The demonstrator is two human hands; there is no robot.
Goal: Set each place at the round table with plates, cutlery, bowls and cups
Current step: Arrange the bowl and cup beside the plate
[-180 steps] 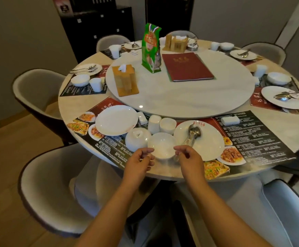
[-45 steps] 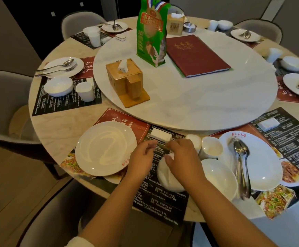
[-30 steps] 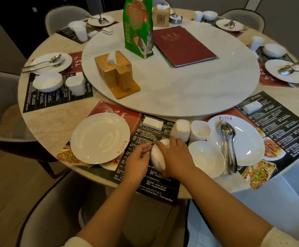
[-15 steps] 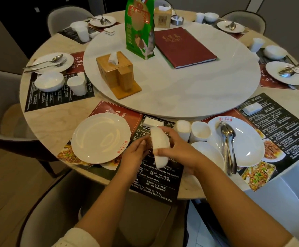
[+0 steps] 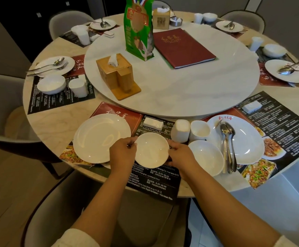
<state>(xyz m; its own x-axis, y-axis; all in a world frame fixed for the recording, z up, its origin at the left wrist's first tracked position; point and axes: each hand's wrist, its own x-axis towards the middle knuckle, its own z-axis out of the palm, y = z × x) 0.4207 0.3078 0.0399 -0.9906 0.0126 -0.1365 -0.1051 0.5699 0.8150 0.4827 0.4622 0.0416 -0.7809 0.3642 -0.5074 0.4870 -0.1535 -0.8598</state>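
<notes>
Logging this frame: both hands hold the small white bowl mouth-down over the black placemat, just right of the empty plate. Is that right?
Not quite. The head view shows the small white bowl mouth-up, its hollow facing the camera, not mouth-down. The rest stands: the left hand and right hand hold it by opposite rims over the black placemat, just right of the empty plate.
</notes>
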